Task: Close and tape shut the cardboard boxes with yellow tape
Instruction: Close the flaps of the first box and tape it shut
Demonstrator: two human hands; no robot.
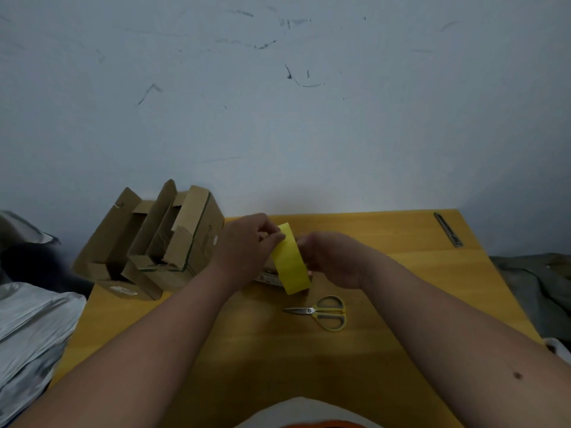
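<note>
A strip of yellow tape (290, 261) hangs between my hands above the middle of the wooden table (247, 350). My left hand (247, 245) pinches its upper end. My right hand (327, 257) grips the strip's right edge; whether it also holds a roll is hidden. Beneath the strip a small box (267, 278) is mostly covered, only its printed edge showing. Two open cardboard boxes (173, 239) with raised flaps stand at the table's far left corner.
Yellow-handled scissors (324, 312) lie shut on the table just in front of my right hand. A metal utility knife (448, 229) rests at the far right corner. Silvery plastic bags (27, 329) pile up off the left edge. A grey wall stands directly behind the table.
</note>
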